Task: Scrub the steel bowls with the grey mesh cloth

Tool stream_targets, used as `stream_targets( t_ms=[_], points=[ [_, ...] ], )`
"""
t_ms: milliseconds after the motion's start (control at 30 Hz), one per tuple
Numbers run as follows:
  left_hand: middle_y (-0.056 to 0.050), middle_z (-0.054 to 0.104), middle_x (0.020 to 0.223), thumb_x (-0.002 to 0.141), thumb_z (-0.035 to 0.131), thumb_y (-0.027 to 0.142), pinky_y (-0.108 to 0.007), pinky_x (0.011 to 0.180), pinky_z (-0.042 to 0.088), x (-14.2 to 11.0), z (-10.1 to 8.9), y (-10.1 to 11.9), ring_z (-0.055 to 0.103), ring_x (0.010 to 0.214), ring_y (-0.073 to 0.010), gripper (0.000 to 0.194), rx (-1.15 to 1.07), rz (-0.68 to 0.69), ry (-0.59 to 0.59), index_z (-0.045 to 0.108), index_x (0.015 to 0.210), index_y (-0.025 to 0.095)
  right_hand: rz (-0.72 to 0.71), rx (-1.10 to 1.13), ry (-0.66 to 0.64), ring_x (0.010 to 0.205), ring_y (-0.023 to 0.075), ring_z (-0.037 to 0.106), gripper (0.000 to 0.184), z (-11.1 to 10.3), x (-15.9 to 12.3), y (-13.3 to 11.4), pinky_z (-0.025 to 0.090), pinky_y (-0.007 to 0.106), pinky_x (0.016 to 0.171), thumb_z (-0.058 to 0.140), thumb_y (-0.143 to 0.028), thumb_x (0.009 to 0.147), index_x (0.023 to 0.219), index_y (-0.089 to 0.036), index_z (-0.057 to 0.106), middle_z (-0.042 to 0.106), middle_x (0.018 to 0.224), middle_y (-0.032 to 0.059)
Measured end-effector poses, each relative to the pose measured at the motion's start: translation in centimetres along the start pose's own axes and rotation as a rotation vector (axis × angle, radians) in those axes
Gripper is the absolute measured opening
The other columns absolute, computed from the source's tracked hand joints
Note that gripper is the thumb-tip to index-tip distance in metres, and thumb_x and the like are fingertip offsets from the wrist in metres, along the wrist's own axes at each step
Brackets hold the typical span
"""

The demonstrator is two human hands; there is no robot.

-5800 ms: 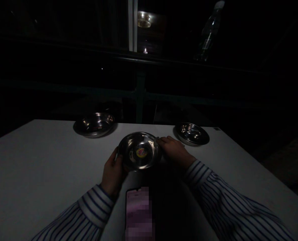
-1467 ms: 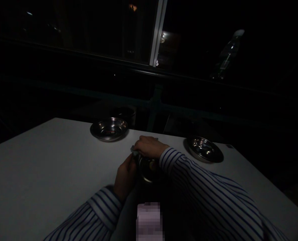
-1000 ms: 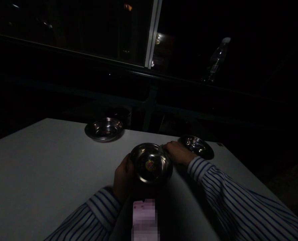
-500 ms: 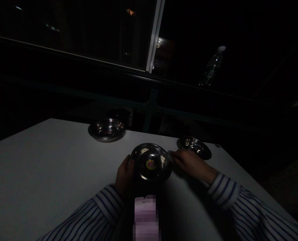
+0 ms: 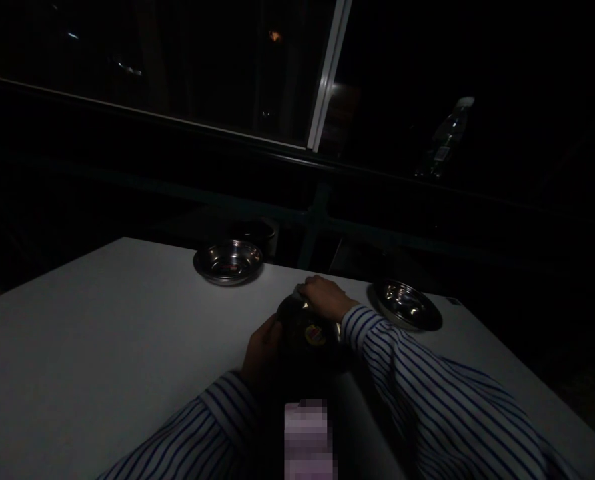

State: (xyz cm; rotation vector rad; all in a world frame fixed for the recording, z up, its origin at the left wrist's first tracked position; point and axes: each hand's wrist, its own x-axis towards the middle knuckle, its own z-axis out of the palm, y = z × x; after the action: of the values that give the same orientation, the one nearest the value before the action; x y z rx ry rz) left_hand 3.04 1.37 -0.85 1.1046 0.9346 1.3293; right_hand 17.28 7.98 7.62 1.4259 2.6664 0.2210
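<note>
In the head view, a shiny metal bowl (image 5: 297, 333) with a yellow and red round sticker inside is in front of me. My left hand (image 5: 263, 350) grips its left rim, thumb over the edge. My right hand (image 5: 326, 298) is at the bowl's far rim, fingers pinched on a small pale wad of cloth (image 5: 298, 291) pressed against it. The hand and sleeve cover part of the bowl's right side, and its near part is lost in shadow. It is too dark to tell whether the bowl rests on anything.
A white table (image 5: 152, 327) spreads under my arms. One metal bowl (image 5: 228, 263) stands near its far edge, another metal bowl (image 5: 407, 305) to the right. Behind are a window frame (image 5: 327, 77) and a clear plastic bottle (image 5: 447, 137). A pixelated pinkish patch (image 5: 307, 440) is at the bottom.
My right hand has moved left along the rim, from the bowl's right side to its far side, with the cloth. The bowl looks darker. My left hand keeps its grip.
</note>
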Motion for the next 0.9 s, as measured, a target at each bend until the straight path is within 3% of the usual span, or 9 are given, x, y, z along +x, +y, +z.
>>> stream_targets(
  t_ms=[200,367,567,733,900],
  points=[
    [-0.007,0.070,0.088,0.071,0.056,0.042,-0.036,0.080,0.046,0.1,-0.2,0.3,0.063,0.086,-0.0246,0.037,0.018,-0.035,0.031,0.064,0.091,0.013,-0.207,0.064,0.017,0.093,0.0195,0.054,0.024,-0.2,0.4,-2.6,0.039,0.027,0.074,0.042,-0.018,0.085,0.097,-0.017,0.062,0.061,0.097,0.0081],
    [-0.007,0.069,0.077,0.066,0.055,0.053,-0.033,0.072,0.047,0.1,0.0,0.8,0.063,0.077,-0.0226,0.042,-0.022,-0.099,0.116,0.063,0.077,0.014,-0.286,0.104,0.027,0.089,0.0187,0.056,0.023,-0.2,-0.1,-3.4,0.039,0.028,0.075,0.042,-0.018,0.086,0.096,-0.015,0.062,0.063,0.094,0.0085],
    [-0.002,0.056,0.045,0.067,0.042,0.068,-0.030,0.047,0.041,0.3,0.0,0.8,0.053,0.043,-0.0164,0.056,-0.004,-0.313,0.214,0.058,0.057,0.015,-0.377,0.136,0.023,0.090,0.0178,0.057,0.022,-0.2,-0.7,-3.8,0.039,0.028,0.077,0.044,-0.014,0.084,0.096,-0.014,0.063,0.065,0.095,0.0087],
    [-0.006,0.064,0.059,0.066,0.046,0.063,-0.032,0.058,0.046,0.3,-0.2,0.9,0.060,0.060,-0.0209,0.050,0.058,-0.152,0.221,0.061,0.061,0.015,-0.442,0.142,-0.015,0.090,0.0181,0.057,0.021,-0.3,-1.7,-4.1,0.041,0.028,0.076,0.046,-0.014,0.084,0.095,-0.015,0.064,0.065,0.094,0.0087],
    [-0.009,0.070,0.078,0.065,0.053,0.044,-0.034,0.075,0.047,0.3,-0.1,0.9,0.062,0.079,-0.0234,0.034,0.083,-0.052,0.216,0.065,0.072,0.014,-0.498,0.136,-0.047,0.090,0.0175,0.057,0.020,-0.5,-3.1,-4.1,0.042,0.029,0.077,0.048,-0.012,0.083,0.095,-0.015,0.063,0.065,0.095,0.0070]
  ],
)
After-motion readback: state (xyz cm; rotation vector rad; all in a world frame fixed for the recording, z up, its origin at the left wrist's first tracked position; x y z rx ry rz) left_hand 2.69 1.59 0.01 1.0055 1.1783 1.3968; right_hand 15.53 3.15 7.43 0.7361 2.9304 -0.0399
